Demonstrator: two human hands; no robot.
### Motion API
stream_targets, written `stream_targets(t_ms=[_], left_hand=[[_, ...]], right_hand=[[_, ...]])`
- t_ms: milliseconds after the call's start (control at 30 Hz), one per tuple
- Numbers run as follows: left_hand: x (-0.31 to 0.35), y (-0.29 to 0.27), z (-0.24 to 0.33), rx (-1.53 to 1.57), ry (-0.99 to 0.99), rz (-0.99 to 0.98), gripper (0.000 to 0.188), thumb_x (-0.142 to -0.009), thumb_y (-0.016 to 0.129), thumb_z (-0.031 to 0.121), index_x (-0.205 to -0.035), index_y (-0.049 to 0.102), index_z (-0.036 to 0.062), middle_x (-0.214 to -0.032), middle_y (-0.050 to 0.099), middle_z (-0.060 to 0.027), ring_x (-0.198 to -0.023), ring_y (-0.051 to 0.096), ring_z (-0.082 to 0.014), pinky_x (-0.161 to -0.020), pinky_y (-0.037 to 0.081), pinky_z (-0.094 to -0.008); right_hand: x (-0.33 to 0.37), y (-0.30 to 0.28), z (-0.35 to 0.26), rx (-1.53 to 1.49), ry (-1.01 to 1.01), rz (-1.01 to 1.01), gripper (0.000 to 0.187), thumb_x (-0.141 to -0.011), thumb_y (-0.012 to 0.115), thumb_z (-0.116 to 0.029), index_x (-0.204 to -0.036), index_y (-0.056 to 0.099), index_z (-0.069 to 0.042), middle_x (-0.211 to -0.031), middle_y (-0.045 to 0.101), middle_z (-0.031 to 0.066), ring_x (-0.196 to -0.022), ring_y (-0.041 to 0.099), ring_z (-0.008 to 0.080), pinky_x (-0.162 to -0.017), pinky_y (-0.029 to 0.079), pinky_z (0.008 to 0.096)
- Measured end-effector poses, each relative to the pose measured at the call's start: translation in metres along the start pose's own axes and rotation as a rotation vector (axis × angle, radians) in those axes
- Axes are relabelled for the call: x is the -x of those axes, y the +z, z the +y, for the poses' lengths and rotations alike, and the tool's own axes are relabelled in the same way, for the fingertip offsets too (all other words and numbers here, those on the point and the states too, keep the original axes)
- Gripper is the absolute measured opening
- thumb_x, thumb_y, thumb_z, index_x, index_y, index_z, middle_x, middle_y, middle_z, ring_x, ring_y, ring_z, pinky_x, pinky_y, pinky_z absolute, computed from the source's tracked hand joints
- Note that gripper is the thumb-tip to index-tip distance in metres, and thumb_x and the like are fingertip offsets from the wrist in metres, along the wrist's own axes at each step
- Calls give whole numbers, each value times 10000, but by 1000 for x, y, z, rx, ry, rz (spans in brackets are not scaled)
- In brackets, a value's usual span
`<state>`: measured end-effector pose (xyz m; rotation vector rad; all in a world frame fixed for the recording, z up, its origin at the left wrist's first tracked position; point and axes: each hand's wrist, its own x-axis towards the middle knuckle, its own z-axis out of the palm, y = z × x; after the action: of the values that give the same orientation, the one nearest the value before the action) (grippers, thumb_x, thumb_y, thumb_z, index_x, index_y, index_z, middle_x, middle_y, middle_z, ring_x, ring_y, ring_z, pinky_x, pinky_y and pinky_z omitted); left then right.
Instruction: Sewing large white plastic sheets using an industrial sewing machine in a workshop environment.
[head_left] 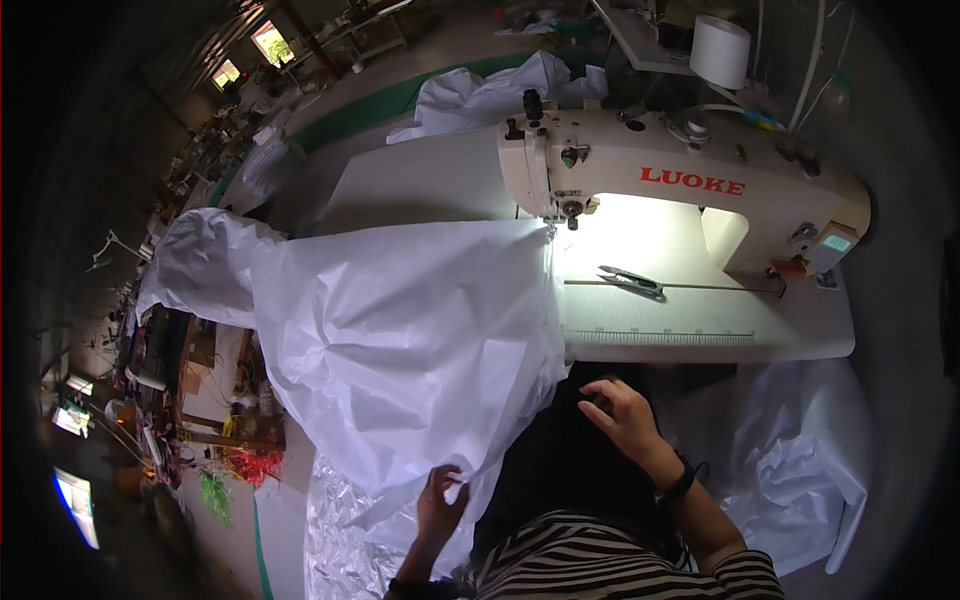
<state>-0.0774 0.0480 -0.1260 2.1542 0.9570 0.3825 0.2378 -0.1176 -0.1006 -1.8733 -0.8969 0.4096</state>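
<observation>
At nine o'clock, our large white crinkled fabric sheet [400, 330] drapes off the pale tabletop [700, 335]. Our left hand [440, 505] pinches its lower edge at six. Our right hand [625, 415] hovers loosely curled, holding nothing. At one o'clock sits the cream sewing machine [680, 175], small snips [632, 282] beneath.
</observation>
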Motion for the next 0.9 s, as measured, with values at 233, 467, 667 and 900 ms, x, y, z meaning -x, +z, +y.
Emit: stream_targets(t_ms=[233, 467, 667, 900], left_hand=[[-23, 23, 43, -265, 43, 4, 176, -837, 669, 91, -1007, 661, 47, -986, 661, -142, -917, 646, -342, -766, 524, -419], [14, -47, 47, 154, -101, -180, 131, -893, 632, -2, -1014, 683, -9, -924, 718, -132, -820, 715, -215, -712, 542, -289], [22, -50, 79, 169, -84, -360, 246, -920, 582, -2, -1163, 590, -34, -960, 717, -127, -875, 705, -194, -757, 541, -298], [27, -47, 59, 513, -241, -71, 185, -953, 553, 47, -1105, 575, -56, -957, 683, -90, -879, 634, -122, -800, 502, -269]], right_hand=[[-10, 67, -10, -108, -37, -172, 321, -834, 735, -248, -1057, 659, -30, -858, 644, 110, -686, 627, 274, -645, 515, 352], [52, 81, -45, -653, -129, -348, 136, -914, 652, -95, -1002, 621, 5, -996, 712, 114, -873, 697, 176, -738, 546, 296], [84, 89, -88, -443, -280, -740, 172, -891, 684, -190, -997, 609, -77, -872, 686, 106, -785, 689, 279, -708, 540, 353], [87, 56, -95, -192, -510, -374, 243, -818, 763, -254, -902, 624, -74, -703, 629, 59, -586, 632, 218, -550, 514, 329]])
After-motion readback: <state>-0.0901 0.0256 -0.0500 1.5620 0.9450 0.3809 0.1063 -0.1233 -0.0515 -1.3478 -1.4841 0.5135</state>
